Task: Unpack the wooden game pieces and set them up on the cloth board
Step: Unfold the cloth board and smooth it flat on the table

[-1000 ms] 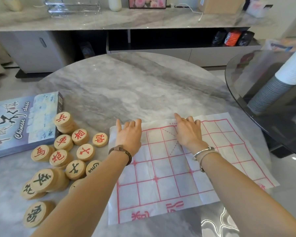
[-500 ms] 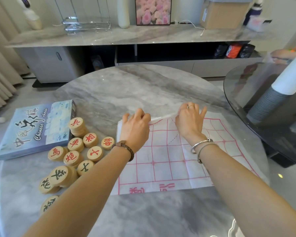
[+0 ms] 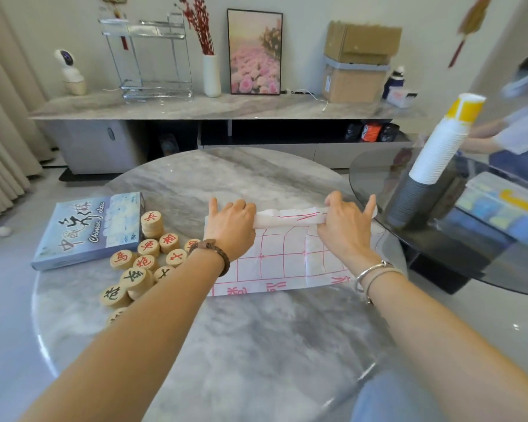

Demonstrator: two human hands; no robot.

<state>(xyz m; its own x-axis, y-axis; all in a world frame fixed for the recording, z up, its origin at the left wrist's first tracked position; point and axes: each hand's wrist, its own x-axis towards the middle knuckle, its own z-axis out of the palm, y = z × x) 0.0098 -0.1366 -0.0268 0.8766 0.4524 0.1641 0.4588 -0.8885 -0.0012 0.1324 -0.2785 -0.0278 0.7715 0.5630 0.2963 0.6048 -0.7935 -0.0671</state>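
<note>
Cloth board [image 3: 281, 260] sits in the middle of the table [image 3: 256, 360]. Its near half is flat with the red grid showing, and its far half is bunched into a roll [image 3: 287, 215] running left to right. Left hand [image 3: 230, 229] has its fingers curled round the roll's left end and right hand [image 3: 345, 233] grips the right end, so both hold cloth and nothing else. The roll lies beyond both wrists, so I'd guess it gets flipped out toward the table's far edge. Wooden pieces [image 3: 148, 263] are heaped by the left edge next to the box [image 3: 89, 229]. None are on the grid yet, and the left hand is nearest them.
</note>
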